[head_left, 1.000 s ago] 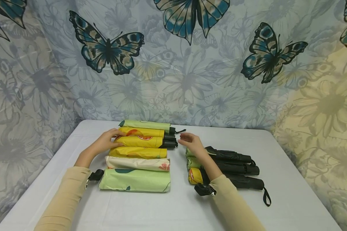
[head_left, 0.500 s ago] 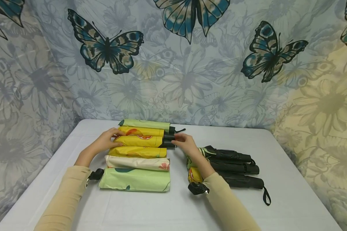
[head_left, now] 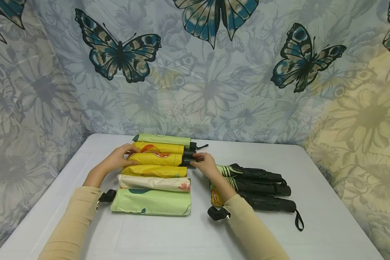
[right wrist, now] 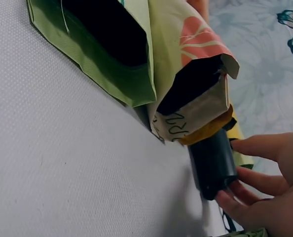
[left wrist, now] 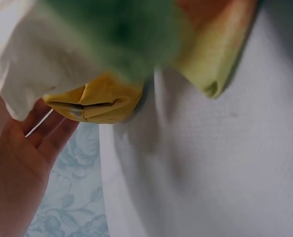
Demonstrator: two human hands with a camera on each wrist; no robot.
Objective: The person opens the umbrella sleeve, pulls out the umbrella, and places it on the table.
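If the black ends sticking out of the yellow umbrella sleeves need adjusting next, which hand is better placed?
Likely the right hand: its fingers are at the black ends, while the left hand is at the opposite end of the yellow sleeves.

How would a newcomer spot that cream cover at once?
On the white table, find the left row. The cream cover lies second from the front, between a pale green one and a yellow one. Unlike both, it's cream, with a coral flower at its right end.

Head POV fwd/dn, wrist POVs nr hands [head_left: 116, 158] [head_left: 207, 167]
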